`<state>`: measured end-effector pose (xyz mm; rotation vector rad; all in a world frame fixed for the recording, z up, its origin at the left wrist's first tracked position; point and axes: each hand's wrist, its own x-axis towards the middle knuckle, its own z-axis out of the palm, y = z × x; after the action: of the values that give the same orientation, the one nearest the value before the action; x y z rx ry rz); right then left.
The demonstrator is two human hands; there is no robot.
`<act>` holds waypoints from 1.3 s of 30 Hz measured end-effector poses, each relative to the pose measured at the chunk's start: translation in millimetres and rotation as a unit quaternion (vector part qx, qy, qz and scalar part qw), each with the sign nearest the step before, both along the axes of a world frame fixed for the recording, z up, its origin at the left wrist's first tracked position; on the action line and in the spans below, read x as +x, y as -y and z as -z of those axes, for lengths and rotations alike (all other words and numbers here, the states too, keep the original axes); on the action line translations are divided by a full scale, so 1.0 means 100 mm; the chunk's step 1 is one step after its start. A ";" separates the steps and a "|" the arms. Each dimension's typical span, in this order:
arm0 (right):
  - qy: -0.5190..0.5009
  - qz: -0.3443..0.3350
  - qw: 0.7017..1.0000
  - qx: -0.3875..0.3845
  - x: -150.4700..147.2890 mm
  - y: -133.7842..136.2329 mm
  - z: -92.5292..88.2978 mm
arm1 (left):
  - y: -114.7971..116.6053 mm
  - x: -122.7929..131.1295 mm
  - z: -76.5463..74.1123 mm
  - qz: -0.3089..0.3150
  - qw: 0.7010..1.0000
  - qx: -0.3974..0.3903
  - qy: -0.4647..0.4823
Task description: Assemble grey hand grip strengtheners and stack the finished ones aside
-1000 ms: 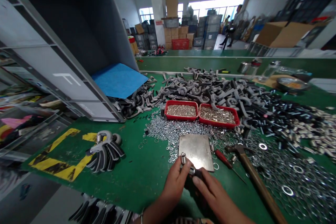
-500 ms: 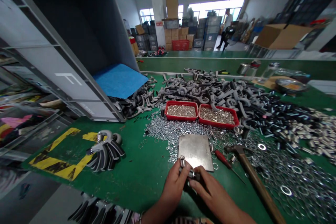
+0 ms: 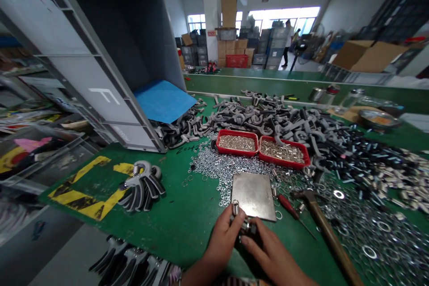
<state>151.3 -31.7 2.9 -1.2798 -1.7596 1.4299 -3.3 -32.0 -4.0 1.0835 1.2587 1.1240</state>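
Note:
My left hand (image 3: pixel 221 242) and my right hand (image 3: pixel 272 250) meet at the bottom middle of the view, holding a dark handle part (image 3: pixel 246 232) between them. A threaded metal fitting (image 3: pixel 248 225) shows on that part, and a small silver coil spring (image 3: pixel 235 208) stands up from my left fingers. Much of the dark part is hidden by my fingers. Just above my hands lies a square steel plate (image 3: pixel 254 196). A red-handled screwdriver (image 3: pixel 288 208) lies to its right, and a wooden-handled hammer (image 3: pixel 330 232) lies further right.
Two red trays (image 3: pixel 237 142) of small metal parts sit above the plate, among loose nuts and washers. Grey-black handles (image 3: pixel 268 118) are heaped behind them. A large grey crate (image 3: pixel 94 62) lies tipped on the left. A person (image 3: pixel 286 42) stands far back.
The whole view has shifted slightly right and down as my head moved. My hands stay close together at the plate's lower edge, with the same part in them.

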 end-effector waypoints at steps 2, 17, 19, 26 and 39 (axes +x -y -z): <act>-0.004 0.003 1.000 -0.027 -0.04 0.01 0.03 | 0.00 -0.01 0.00 -0.003 1.000 -0.001 0.004; 0.083 -0.006 0.996 0.036 0.02 -0.06 0.06 | -0.08 0.02 0.03 -0.011 1.000 0.003 -0.014; 0.031 -0.002 0.999 -0.004 0.01 -0.06 0.07 | -0.10 0.05 0.05 -0.012 1.000 0.007 -0.024; -0.133 -0.014 0.974 -0.184 0.00 -0.08 0.05 | -0.14 0.13 0.10 -0.019 0.992 0.021 -0.125; -0.243 -0.058 0.911 -0.327 0.00 -0.07 0.02 | -0.17 -0.08 0.04 0.068 0.964 0.144 -0.213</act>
<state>151.3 -24.2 0.9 -0.9763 -1.0633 2.2910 -11.5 -14.5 -8.2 1.6741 1.3465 1.0191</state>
